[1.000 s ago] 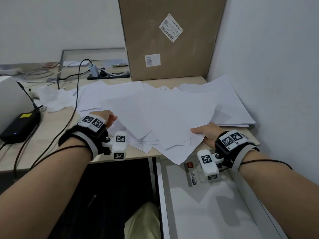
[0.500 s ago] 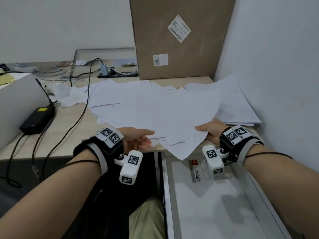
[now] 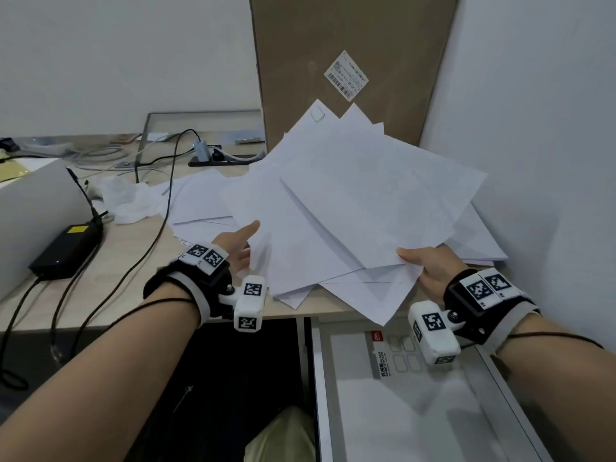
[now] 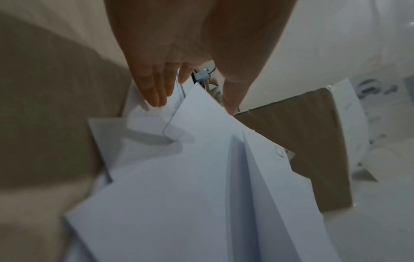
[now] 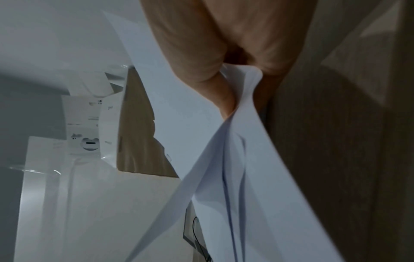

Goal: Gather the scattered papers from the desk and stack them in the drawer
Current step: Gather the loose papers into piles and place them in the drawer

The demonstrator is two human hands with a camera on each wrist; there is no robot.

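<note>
Head view: fanned, uneven sheaf of blank white papers (image 3: 350, 208) lifted clear of the desk (image 3: 110, 295), above the open drawer (image 3: 400, 411); right hand (image 3: 430, 265) pinching its near corner, left hand (image 3: 236, 245) flat-fingered at its left edge. Left wrist: straight fingers (image 4: 156, 88) against overlapping sheets. Right wrist: thumb (image 5: 215, 88) clamping bent edges

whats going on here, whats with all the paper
A person is gathering loose white sheets off a desk. The right hand pinches the near edge of a fanned bundle of papers, lifted and tilted up off the desk. The left hand, fingers straight, is at the bundle's left edge. More sheets lie on the desk behind, with another stack by the wall. The open drawer sits just below; the bundle is not in it yet.
</note>
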